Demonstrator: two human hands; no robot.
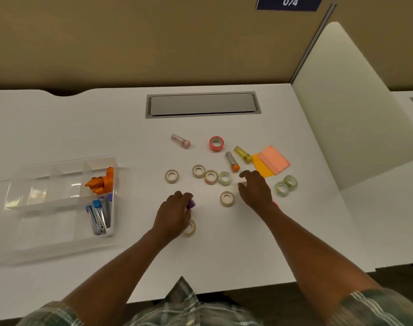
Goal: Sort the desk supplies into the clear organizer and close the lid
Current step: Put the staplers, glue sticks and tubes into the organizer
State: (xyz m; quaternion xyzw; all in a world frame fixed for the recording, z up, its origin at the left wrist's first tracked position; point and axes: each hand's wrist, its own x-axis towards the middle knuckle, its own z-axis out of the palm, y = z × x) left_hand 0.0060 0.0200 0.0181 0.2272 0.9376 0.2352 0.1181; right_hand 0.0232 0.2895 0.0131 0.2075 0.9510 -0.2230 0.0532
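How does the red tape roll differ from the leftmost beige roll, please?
The red tape roll is bright red with a taller wall; the leftmost beige roll is pale and lower. The red roll lies farther from the person than the beige roll. Both are untouched rings.

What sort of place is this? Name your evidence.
Likely an office cubicle or shared workstation: white desk with a cable hatch, tan partition wall, sign numbered 074.

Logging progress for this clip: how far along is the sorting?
Done: staplers and an orange item sit in the organizer. In hand: left hand grips a purple-capped piece; right hand hovers near tape rolls. Left: tape rolls, tubes, sticky notes on the desk; lid open.
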